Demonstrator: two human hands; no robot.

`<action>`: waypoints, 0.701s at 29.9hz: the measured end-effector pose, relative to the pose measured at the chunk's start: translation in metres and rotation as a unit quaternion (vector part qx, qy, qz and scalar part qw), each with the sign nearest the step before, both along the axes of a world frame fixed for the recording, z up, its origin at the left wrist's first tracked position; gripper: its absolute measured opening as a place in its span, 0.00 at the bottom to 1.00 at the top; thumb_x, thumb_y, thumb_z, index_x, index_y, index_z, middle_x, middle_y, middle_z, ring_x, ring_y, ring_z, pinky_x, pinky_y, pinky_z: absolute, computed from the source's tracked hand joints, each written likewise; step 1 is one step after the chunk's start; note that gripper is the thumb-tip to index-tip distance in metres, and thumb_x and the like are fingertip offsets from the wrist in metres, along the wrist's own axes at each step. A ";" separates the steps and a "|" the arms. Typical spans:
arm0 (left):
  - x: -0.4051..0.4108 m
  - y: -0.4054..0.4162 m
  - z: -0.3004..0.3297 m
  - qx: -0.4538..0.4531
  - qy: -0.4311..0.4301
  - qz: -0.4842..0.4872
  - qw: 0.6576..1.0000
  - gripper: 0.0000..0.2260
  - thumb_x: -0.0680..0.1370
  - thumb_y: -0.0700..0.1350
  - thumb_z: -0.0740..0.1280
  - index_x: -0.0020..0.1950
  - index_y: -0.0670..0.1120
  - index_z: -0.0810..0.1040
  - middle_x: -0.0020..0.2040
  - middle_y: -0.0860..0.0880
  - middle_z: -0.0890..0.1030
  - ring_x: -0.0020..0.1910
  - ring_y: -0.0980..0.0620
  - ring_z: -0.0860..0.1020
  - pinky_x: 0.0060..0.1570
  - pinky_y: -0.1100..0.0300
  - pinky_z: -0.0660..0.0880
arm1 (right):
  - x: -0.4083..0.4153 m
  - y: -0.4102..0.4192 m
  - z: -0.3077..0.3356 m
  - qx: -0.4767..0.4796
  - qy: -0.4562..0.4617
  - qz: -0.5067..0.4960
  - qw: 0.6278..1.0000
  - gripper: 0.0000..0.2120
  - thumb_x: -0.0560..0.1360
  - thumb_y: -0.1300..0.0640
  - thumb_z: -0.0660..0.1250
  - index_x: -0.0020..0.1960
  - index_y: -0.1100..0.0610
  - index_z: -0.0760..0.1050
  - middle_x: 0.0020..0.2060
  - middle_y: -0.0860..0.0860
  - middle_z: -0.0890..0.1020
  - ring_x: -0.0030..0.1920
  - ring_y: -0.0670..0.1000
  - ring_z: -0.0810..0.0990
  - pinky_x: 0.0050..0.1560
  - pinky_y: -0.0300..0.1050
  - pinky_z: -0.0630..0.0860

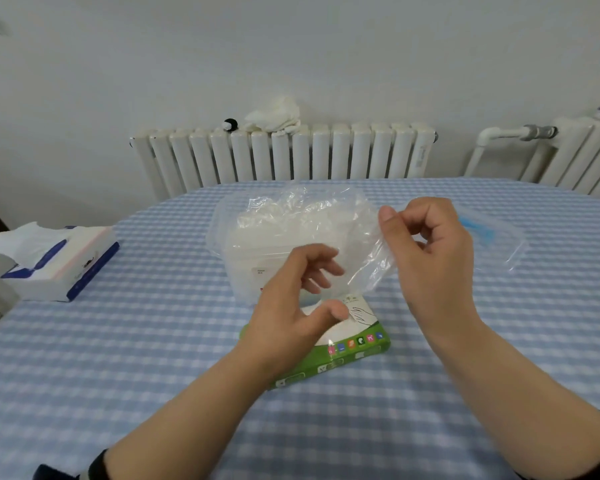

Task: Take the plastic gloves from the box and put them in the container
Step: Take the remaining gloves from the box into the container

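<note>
Glove — thin, floppy, slippery, very light | pinched at its top edge by right hand, hanging over tub at 12 o'clock from box | left hand loose, holds nothing — hold glove by an edge.

Worktop: carries all items below.
Container: landmark, at the middle of the worktop; gloves lie in it.
Box: on the worktop, just before the container.
Lid: on the worktop, right of the container.
Tissue box: on the worktop, well left of the container.
Left hand: above the box, before the container.
Right hand: at the container's right side, pinching a glove that hangs over the container's front right corner.
Radiator: behind the container, beyond the worktop; cloth lies on it.
</note>
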State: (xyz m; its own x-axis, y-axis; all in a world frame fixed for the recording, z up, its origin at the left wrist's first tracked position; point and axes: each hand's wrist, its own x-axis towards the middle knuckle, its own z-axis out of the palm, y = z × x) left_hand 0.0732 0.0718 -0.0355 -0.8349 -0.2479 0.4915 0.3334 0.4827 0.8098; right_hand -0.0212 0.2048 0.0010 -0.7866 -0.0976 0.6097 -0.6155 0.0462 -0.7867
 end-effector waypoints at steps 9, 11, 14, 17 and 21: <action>-0.034 0.031 0.074 0.265 -0.056 -0.182 0.945 0.14 0.84 0.49 0.54 0.62 0.49 0.77 0.60 0.48 0.82 0.59 0.52 0.80 0.60 0.57 0.76 | 0.006 0.004 0.002 -0.007 0.215 -0.044 0.976 0.07 0.79 0.54 0.63 0.45 0.56 0.71 0.44 0.47 0.72 0.48 0.49 0.72 0.51 0.44 0.71; -0.040 0.023 0.086 0.283 -0.045 -0.236 0.929 0.16 0.84 0.50 0.51 0.62 0.49 0.76 0.61 0.46 0.81 0.60 0.48 0.80 0.63 0.52 0.75 | 0.005 0.004 -0.001 0.026 0.284 -0.073 0.956 0.09 0.79 0.53 0.62 0.51 0.58 0.75 0.51 0.53 0.75 0.56 0.53 0.72 0.59 0.49 0.69; -0.049 -0.003 0.094 0.288 -0.058 -0.214 0.932 0.15 0.84 0.51 0.53 0.61 0.50 0.77 0.65 0.51 0.78 0.60 0.47 0.79 0.63 0.51 0.74 | 0.000 -0.001 -0.007 0.102 0.384 -0.113 0.911 0.13 0.79 0.53 0.63 0.60 0.58 0.75 0.62 0.56 0.72 0.66 0.58 0.68 0.66 0.60 0.65; -0.059 -0.036 0.090 0.232 -0.097 -0.059 0.966 0.14 0.85 0.52 0.53 0.57 0.57 0.79 0.60 0.59 0.79 0.58 0.55 0.76 0.58 0.58 0.73 | -0.009 -0.015 -0.010 0.216 0.399 -0.121 0.883 0.17 0.80 0.49 0.61 0.66 0.55 0.74 0.70 0.54 0.70 0.73 0.58 0.63 0.70 0.67 0.58; -0.069 -0.066 0.080 0.171 -0.143 0.101 0.970 0.14 0.85 0.49 0.54 0.56 0.50 0.80 0.44 0.51 0.78 0.38 0.54 0.75 0.41 0.61 0.77 | -0.021 -0.040 -0.014 0.336 0.391 -0.125 0.848 0.21 0.81 0.45 0.56 0.68 0.54 0.74 0.70 0.52 0.72 0.72 0.56 0.67 0.71 0.68 0.56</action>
